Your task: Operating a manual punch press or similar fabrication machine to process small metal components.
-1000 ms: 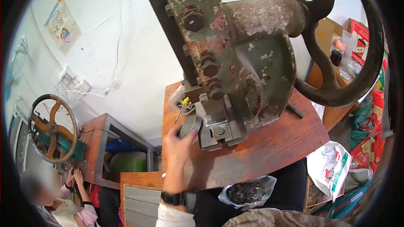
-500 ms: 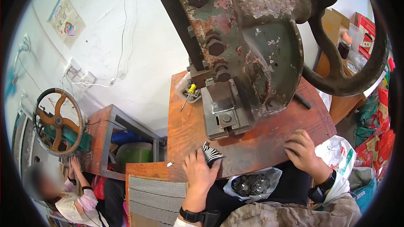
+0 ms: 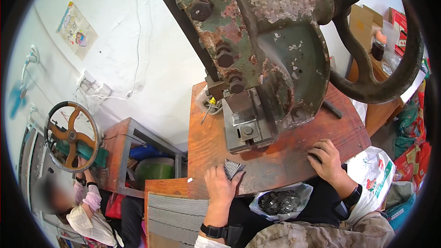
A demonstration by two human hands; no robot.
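Observation:
My left hand [image 3: 220,186] is closed around a small stack of thin metal strips [image 3: 233,168], held near the front left edge of the wooden table. The stack's ridged side shows between thumb and fingers. My right hand [image 3: 327,160] rests on the table's front right, fingers loosely curled and nothing visible in them. Ahead of both hands stands a heavy hand press [image 3: 229,41] with worn green paint. Under its ram, a steel die block [image 3: 248,131] with a bolt carries a ridged row of strips [image 3: 244,116]. A plastic bag of dark metal pieces [image 3: 280,202] lies in my lap.
Behind the die sits a plastic tub [image 3: 202,98] with a yellow-handled screwdriver [image 3: 212,102]. A metal bar [image 3: 332,109] lies right of the press, below its large handwheel [image 3: 390,92]. At left, a co-worker [image 3: 87,206] sits by another handwheel [image 3: 72,134]. Bags [image 3: 372,170] crowd the right.
The view has shifted slightly. The strip stack in my left hand has turned, its ridges now more upright. My right hand stays on the table. The co-worker's hands have moved up toward their handwheel.

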